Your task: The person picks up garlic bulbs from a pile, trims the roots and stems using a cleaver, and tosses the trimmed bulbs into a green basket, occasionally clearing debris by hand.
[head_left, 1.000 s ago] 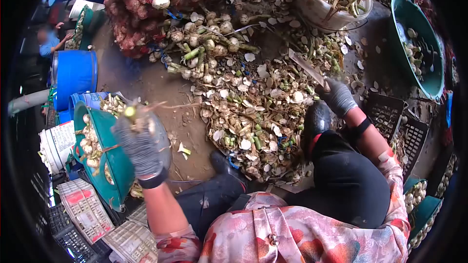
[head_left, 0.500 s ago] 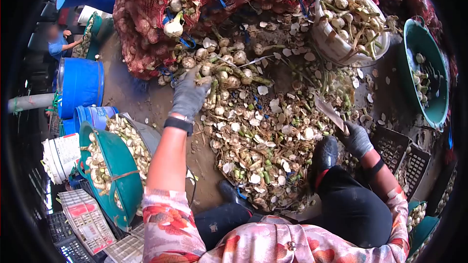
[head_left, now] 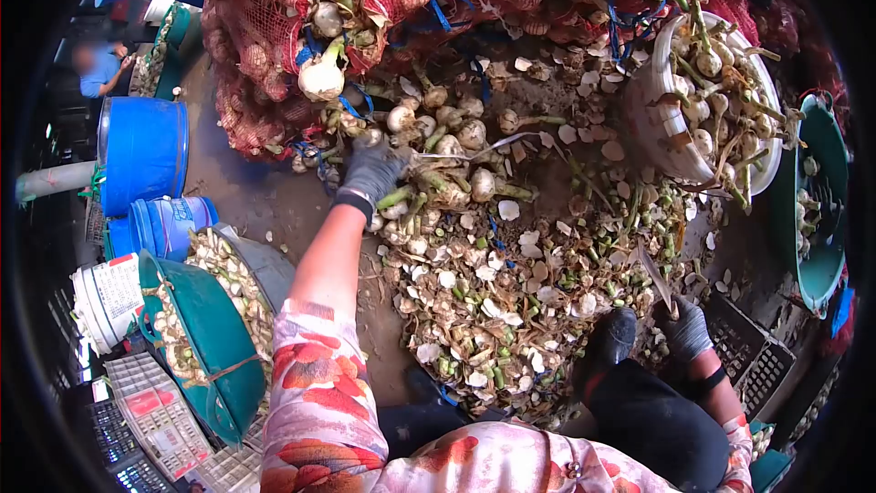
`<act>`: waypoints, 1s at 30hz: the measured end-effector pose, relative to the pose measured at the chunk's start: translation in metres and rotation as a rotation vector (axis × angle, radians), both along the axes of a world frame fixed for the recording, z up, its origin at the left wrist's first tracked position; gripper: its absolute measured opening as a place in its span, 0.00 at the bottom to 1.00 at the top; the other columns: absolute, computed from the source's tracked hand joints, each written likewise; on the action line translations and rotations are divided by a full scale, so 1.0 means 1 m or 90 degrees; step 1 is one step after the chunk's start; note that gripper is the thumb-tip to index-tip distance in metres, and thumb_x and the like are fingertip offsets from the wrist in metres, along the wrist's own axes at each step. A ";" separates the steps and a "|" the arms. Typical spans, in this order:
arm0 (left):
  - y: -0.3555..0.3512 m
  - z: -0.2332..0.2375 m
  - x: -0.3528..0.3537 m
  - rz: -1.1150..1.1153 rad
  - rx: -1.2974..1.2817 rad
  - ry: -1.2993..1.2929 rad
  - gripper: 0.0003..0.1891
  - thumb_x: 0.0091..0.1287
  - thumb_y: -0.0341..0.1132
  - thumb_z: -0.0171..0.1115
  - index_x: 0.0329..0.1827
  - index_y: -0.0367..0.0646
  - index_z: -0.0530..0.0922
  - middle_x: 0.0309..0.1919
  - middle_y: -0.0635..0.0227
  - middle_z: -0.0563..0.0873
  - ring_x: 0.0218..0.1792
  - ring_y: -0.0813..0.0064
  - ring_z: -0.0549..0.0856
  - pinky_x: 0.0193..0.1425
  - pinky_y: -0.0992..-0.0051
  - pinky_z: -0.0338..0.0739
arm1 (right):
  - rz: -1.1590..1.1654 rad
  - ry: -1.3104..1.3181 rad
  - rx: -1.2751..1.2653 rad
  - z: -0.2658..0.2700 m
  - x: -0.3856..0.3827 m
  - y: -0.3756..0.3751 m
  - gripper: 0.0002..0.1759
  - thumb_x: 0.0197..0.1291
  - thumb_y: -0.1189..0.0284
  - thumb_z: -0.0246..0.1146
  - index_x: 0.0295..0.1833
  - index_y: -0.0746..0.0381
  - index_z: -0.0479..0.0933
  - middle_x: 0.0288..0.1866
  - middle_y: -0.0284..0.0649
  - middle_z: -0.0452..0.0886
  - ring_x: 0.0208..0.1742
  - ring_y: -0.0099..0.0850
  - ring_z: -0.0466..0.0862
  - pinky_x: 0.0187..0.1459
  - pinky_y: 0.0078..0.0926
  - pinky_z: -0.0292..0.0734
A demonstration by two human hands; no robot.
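My left hand [head_left: 372, 172], in a grey glove, reaches into a heap of garlic bulbs [head_left: 472, 134] with green stalks. Its fingers curl round a garlic bulb [head_left: 369, 138] at the heap's near left edge, and the palm is hidden. Over by my right knee, my right hand [head_left: 684, 330], also gloved, is closed on the handle of a knife [head_left: 653, 272]. The blade points up and away from me, over cut stalks and skins. A thick layer of garlic trimmings [head_left: 497, 310] covers the ground between my boots.
Red mesh sacks of garlic [head_left: 265, 46] stand across the far side. To the right are a white bucket [head_left: 659, 141] heaped with garlic, a green basin [head_left: 821, 256] and a black crate [head_left: 757, 361]. Green tubs [head_left: 205, 338] and blue barrels [head_left: 141, 155] line the left, where another person [head_left: 102, 73] works.
The view has shifted, so the bucket and basin sit farther right and lower. My left hand has closed in on the bulbs at the heap's edge. The knife stays in my right hand, its blade steeper.
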State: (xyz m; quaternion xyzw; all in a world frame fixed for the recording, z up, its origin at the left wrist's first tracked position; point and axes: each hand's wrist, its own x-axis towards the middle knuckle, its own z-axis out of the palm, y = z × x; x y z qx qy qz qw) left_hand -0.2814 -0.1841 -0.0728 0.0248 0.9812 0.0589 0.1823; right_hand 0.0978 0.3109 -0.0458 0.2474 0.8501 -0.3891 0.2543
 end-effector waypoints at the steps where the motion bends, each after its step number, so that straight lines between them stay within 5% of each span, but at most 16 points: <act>1: 0.011 0.012 0.030 -0.043 0.031 0.005 0.33 0.60 0.57 0.69 0.63 0.45 0.77 0.64 0.49 0.76 0.67 0.52 0.72 0.75 0.63 0.62 | 0.002 -0.017 -0.009 0.000 -0.011 -0.002 0.14 0.59 0.68 0.69 0.46 0.65 0.81 0.32 0.48 0.85 0.33 0.33 0.86 0.40 0.35 0.79; 4: 0.037 0.046 0.088 -0.081 0.334 -0.197 0.34 0.63 0.55 0.68 0.66 0.43 0.73 0.62 0.47 0.77 0.63 0.52 0.77 0.70 0.60 0.69 | 0.015 0.031 -0.023 -0.004 -0.035 -0.013 0.13 0.60 0.68 0.69 0.45 0.65 0.80 0.31 0.50 0.84 0.33 0.38 0.86 0.39 0.35 0.79; 7: 0.068 0.082 0.092 -0.311 0.196 -0.269 0.32 0.68 0.54 0.63 0.71 0.51 0.70 0.63 0.50 0.78 0.67 0.54 0.76 0.72 0.61 0.68 | 0.044 0.035 -0.019 0.004 -0.051 -0.015 0.14 0.58 0.68 0.70 0.47 0.65 0.80 0.33 0.51 0.84 0.35 0.39 0.87 0.40 0.36 0.79; 10: 0.099 0.097 0.026 -0.240 0.164 -0.066 0.24 0.70 0.52 0.60 0.63 0.48 0.76 0.61 0.54 0.81 0.62 0.54 0.79 0.68 0.61 0.72 | 0.044 0.042 -0.038 0.000 -0.048 -0.008 0.15 0.57 0.69 0.70 0.48 0.65 0.80 0.34 0.51 0.85 0.36 0.40 0.87 0.41 0.36 0.79; 12: 0.103 0.055 -0.029 -0.335 0.068 0.137 0.24 0.69 0.47 0.62 0.62 0.44 0.76 0.58 0.53 0.82 0.60 0.53 0.79 0.65 0.59 0.73 | 0.055 0.033 -0.004 0.011 -0.054 -0.009 0.15 0.57 0.70 0.70 0.48 0.65 0.80 0.34 0.51 0.85 0.36 0.40 0.87 0.41 0.36 0.79; 15: 0.108 0.013 -0.083 -0.227 -0.182 -0.048 0.28 0.67 0.52 0.59 0.66 0.46 0.76 0.65 0.55 0.78 0.67 0.56 0.75 0.71 0.58 0.67 | 0.043 0.040 0.004 0.006 -0.049 -0.007 0.15 0.57 0.70 0.71 0.47 0.65 0.80 0.34 0.49 0.85 0.35 0.38 0.86 0.41 0.35 0.79; 17: 0.087 -0.030 -0.071 -0.356 -0.252 0.189 0.28 0.68 0.53 0.56 0.67 0.48 0.76 0.71 0.59 0.73 0.72 0.60 0.70 0.75 0.53 0.61 | 0.036 0.046 0.008 -0.002 -0.042 -0.007 0.14 0.57 0.70 0.71 0.47 0.65 0.80 0.33 0.49 0.85 0.34 0.35 0.86 0.41 0.34 0.79; 20: 0.097 -0.010 -0.045 -0.204 -0.237 -0.038 0.29 0.68 0.55 0.55 0.68 0.48 0.75 0.72 0.63 0.71 0.74 0.61 0.66 0.76 0.45 0.56 | 0.033 0.038 -0.005 0.000 -0.036 -0.011 0.13 0.58 0.70 0.71 0.45 0.65 0.80 0.32 0.49 0.85 0.33 0.32 0.85 0.39 0.34 0.79; 21: 0.085 -0.045 -0.030 -0.208 -0.229 0.060 0.30 0.68 0.58 0.54 0.66 0.48 0.76 0.70 0.65 0.74 0.72 0.61 0.69 0.74 0.43 0.57 | 0.036 0.036 -0.006 0.001 -0.036 -0.011 0.13 0.58 0.70 0.71 0.45 0.65 0.80 0.31 0.49 0.85 0.33 0.32 0.85 0.39 0.34 0.79; 22: 0.096 0.000 -0.007 -0.209 -0.178 -0.102 0.32 0.68 0.61 0.51 0.66 0.47 0.76 0.68 0.64 0.76 0.71 0.61 0.71 0.74 0.42 0.57 | 0.044 0.039 -0.007 0.003 -0.037 -0.011 0.13 0.58 0.70 0.70 0.45 0.66 0.80 0.31 0.48 0.84 0.32 0.32 0.84 0.39 0.34 0.78; 25: 0.097 -0.006 0.067 -0.301 -0.201 -0.136 0.31 0.66 0.61 0.54 0.61 0.46 0.76 0.61 0.58 0.79 0.66 0.60 0.76 0.69 0.43 0.61 | 0.075 0.027 0.024 0.003 -0.038 -0.008 0.13 0.58 0.70 0.70 0.45 0.66 0.80 0.30 0.48 0.84 0.32 0.32 0.84 0.38 0.34 0.78; 30: 0.086 0.016 0.144 -0.256 0.257 0.006 0.23 0.66 0.45 0.64 0.60 0.44 0.76 0.62 0.54 0.77 0.58 0.59 0.80 0.62 0.58 0.75 | 0.010 0.021 -0.024 0.008 -0.045 -0.016 0.10 0.60 0.72 0.68 0.44 0.66 0.80 0.30 0.43 0.82 0.32 0.23 0.77 0.38 0.31 0.76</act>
